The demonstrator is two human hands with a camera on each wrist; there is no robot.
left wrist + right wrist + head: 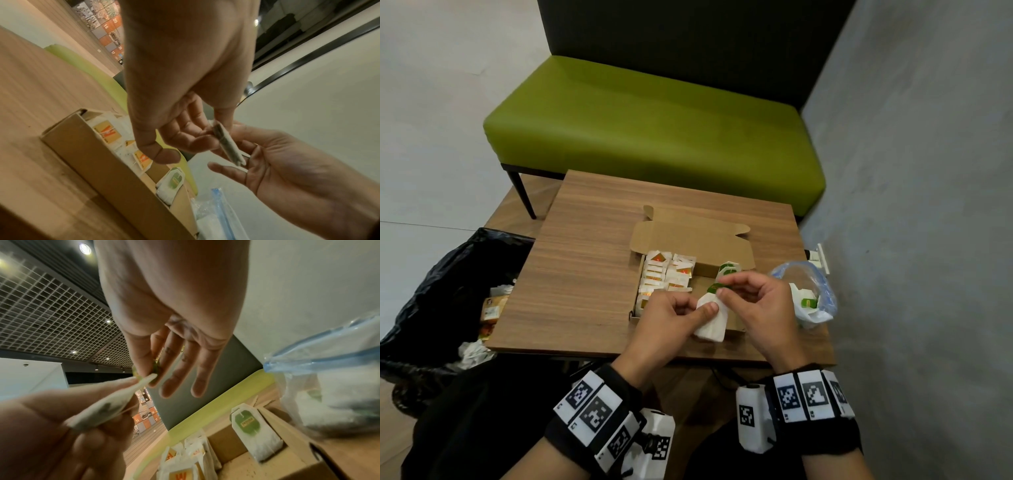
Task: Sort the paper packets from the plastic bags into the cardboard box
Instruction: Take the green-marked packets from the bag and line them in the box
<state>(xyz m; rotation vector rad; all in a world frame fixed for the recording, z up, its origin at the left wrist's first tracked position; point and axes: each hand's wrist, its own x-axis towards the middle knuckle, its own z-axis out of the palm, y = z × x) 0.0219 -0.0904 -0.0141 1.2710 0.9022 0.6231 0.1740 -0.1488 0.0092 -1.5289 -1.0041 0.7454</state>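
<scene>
Spanning both hands (717, 308), white packet (711, 323)

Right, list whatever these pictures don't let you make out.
- Print on the green-tagged packet: in the head view the left hand and right hand cover it; edge-on in both wrist views.
- Contents of the plastic bag: blurred in the right wrist view, small in the head view.
- Near right corner of the cardboard box: hidden behind both hands in the head view.
- Items in the black bin bag: dim, cut by the table edge.
</scene>
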